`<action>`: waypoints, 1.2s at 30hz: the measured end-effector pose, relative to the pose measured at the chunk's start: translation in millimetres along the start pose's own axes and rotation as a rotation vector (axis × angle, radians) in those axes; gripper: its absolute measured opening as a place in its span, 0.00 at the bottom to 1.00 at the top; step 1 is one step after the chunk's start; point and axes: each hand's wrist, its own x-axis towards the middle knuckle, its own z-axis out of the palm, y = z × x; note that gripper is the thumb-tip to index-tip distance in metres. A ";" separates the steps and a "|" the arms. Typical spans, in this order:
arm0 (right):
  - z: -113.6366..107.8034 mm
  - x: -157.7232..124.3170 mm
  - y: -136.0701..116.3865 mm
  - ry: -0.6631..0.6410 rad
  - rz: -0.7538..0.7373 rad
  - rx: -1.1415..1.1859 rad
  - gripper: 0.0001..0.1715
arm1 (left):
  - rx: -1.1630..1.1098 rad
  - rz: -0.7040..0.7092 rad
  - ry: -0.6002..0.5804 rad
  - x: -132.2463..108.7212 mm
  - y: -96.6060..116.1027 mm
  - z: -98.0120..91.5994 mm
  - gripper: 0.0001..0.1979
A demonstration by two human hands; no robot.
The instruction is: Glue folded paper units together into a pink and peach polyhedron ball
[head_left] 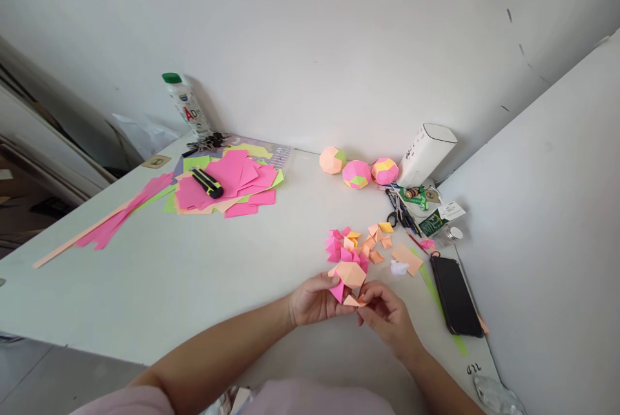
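My left hand (pixel 317 299) is closed on a partly built folded-paper ball (pixel 349 274), peach on top with pink pieces at its sides. Its thumb presses the pink part at the left. At the ball's lower right, my right hand (pixel 387 315) pinches a small peach paper piece (pixel 353 301) between thumb and fingers; this piece touches the ball's underside. Just beyond lie several loose folded pieces, pink ones (pixel 335 247) and peach ones (pixel 375 237). How the pieces join under the ball is hidden by my fingers.
Three finished paper balls (pixel 356 174) stand by the wall. Left of them, a yellow-black cutter (pixel 207 182) lies on coloured paper sheets (pixel 232 176), near a bottle (pixel 186 105). At the right are a white box (pixel 426 153), scissors (pixel 398 215) and a black phone (pixel 456 295).
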 end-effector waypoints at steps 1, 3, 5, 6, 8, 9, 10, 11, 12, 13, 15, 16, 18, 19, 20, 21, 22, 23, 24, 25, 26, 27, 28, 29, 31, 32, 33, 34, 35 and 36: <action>1.4 0.4 2.2 0.002 0.063 0.096 0.06 | 0.008 0.007 -0.023 0.2 0.0 0.0 0.15; 3.9 1.7 6.1 -0.006 0.155 0.242 0.09 | 0.023 0.021 -0.054 0.6 -0.2 -0.4 0.14; 5.4 2.8 8.5 -0.026 0.201 0.338 0.10 | 0.027 0.030 -0.062 0.7 -0.5 -1.0 0.14; 5.5 3.1 9.0 -0.039 0.214 0.372 0.09 | 0.021 0.034 -0.062 0.7 -0.6 -1.2 0.14; 4.8 3.5 8.8 -0.051 0.231 0.415 0.08 | 0.003 0.044 -0.067 0.7 -0.6 -1.5 0.14; 4.0 3.6 8.6 -0.048 0.233 0.429 0.08 | -0.001 0.049 -0.074 0.7 -0.6 -1.6 0.13; 3.2 3.8 8.3 -0.044 0.234 0.440 0.09 | -0.001 0.052 -0.079 0.7 -0.5 -1.7 0.13; 2.5 4.1 8.2 -0.039 0.236 0.447 0.09 | 0.004 0.053 -0.080 0.8 -0.5 -2.0 0.14; 1.8 4.4 8.4 -0.031 0.237 0.453 0.09 | 0.011 0.051 -0.080 0.9 -0.5 -2.3 0.14; 1.4 4.9 8.9 -0.025 0.239 0.456 0.10 | 0.017 0.050 -0.078 1.1 -0.6 -2.8 0.14; 0.8 5.6 10.5 -0.025 0.251 0.445 0.15 | 0.024 0.049 -0.080 1.5 -1.0 -4.0 0.14; 0.6 5.9 11.6 -0.028 0.259 0.437 0.17 | 0.027 0.050 -0.085 1.7 -1.3 -4.6 0.14; 0.0 6.2 14.0 -0.043 0.277 0.427 0.17 | 0.032 0.051 -0.086 1.9 -1.8 -5.3 0.14; -0.3 6.4 15.1 -0.049 0.285 0.429 0.15 | 0.033 0.051 -0.082 1.9 -1.9 -5.2 0.14; -0.7 6.5 16.1 -0.052 0.290 0.436 0.13 | 0.032 0.050 -0.077 1.9 -1.9 -4.9 0.14; -1.1 6.6 16.7 -0.053 0.292 0.444 0.11 | 0.028 0.051 -0.069 1.8 -1.8 -4.4 0.14; -1.4 6.8 17.2 -0.052 0.292 0.450 0.11 | 0.022 0.051 -0.062 1.6 -1.6 -3.6 0.14; -1.6 6.9 17.4 -0.048 0.289 0.454 0.10 | 0.014 0.052 -0.055 1.4 -1.3 -2.8 0.14; -1.7 7.0 17.4 -0.040 0.285 0.458 0.10 | 0.004 0.055 -0.047 1.2 -1.0 -1.9 0.14; -1.7 7.0 17.3 -0.033 0.280 0.461 0.10 | -0.005 0.058 -0.039 1.1 -0.6 -1.1 0.14; -1.7 6.9 17.2 -0.025 0.275 0.463 0.10 | -0.013 0.061 -0.032 0.9 -0.3 -0.6 0.14; -1.7 6.8 17.0 -0.020 0.270 0.465 0.10 | -0.019 0.064 -0.026 0.9 -0.1 -0.3 0.14; -1.7 6.6 16.8 -0.016 0.267 0.465 0.10 | -0.022 0.065 -0.020 0.8 0.1 -0.3 0.15; -1.8 6.4 16.6 -0.011 0.267 0.462 0.10 | -0.024 0.065 -0.014 0.8 0.3 -0.7 0.15; -2.1 6.0 16.0 0.004 0.270 0.443 0.10 | -0.025 0.063 -0.007 0.9 0.4 -2.2 0.14; -2.3 5.8 15.5 0.012 0.273 0.431 0.10 | -0.027 0.066 -0.004 1.0 0.4 -3.1 0.14; -2.3 5.7 15.0 0.018 0.275 0.422 0.10 | -0.028 0.071 -0.002 1.1 0.4 -4.0 0.13; -2.4 5.7 14.3 0.023 0.273 0.416 0.10 | -0.029 0.076 -0.001 1.3 0.5 -4.7 0.12; -2.4 5.8 13.7 0.026 0.270 0.413 0.10 | -0.027 0.079 0.002 1.3 0.5 -5.1 0.11; -2.3 6.0 13.1 0.029 0.268 0.414 0.10 | -0.024 0.081 0.006 1.4 0.6 -5.2 0.11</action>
